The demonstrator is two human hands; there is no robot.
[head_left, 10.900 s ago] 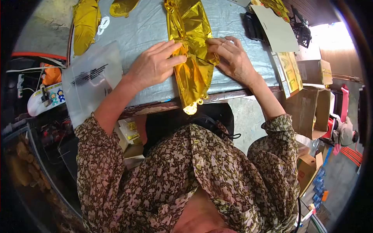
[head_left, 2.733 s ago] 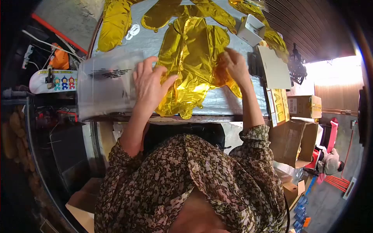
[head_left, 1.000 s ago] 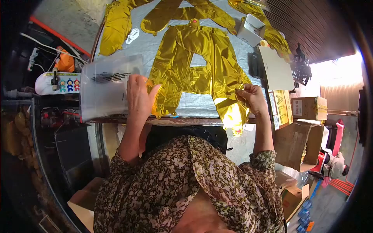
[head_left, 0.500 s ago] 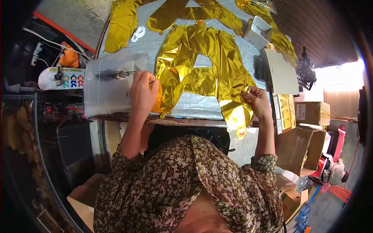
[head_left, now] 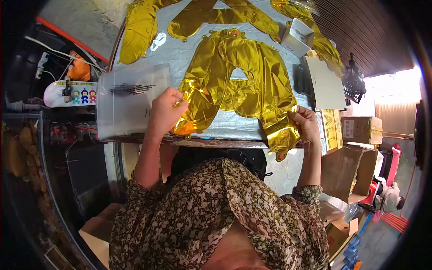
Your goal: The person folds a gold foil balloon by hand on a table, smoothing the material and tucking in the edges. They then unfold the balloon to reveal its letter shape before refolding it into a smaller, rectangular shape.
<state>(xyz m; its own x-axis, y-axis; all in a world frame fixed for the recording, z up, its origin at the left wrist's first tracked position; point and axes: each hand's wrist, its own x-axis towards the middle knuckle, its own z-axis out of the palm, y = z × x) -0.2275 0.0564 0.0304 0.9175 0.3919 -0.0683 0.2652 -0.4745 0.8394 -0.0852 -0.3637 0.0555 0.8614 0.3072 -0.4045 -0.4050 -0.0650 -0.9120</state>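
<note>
A gold foil letter balloon, shaped like an A and not inflated, lies wrinkled across the grey-covered table. Its right leg hangs over the near edge. My left hand pinches the balloon's left edge, thumb and fingers pressed together. On the other side, my right hand grips the right leg's outer edge between thumb and fingers. Just left of my left hand is a clear plastic bag with dark print. Beyond the balloon lies another flat gold foil balloon.
A small white box and a pale card sheet sit on the table's right. A white ribbon bundle lies at the upper left. Cardboard boxes stand on the right. A person is in the far right background.
The balloon is spread wider and flatter, its right leg shifted right. My left hand has moved slightly down, and my right hand slightly right and down, both still holding its edges.
</note>
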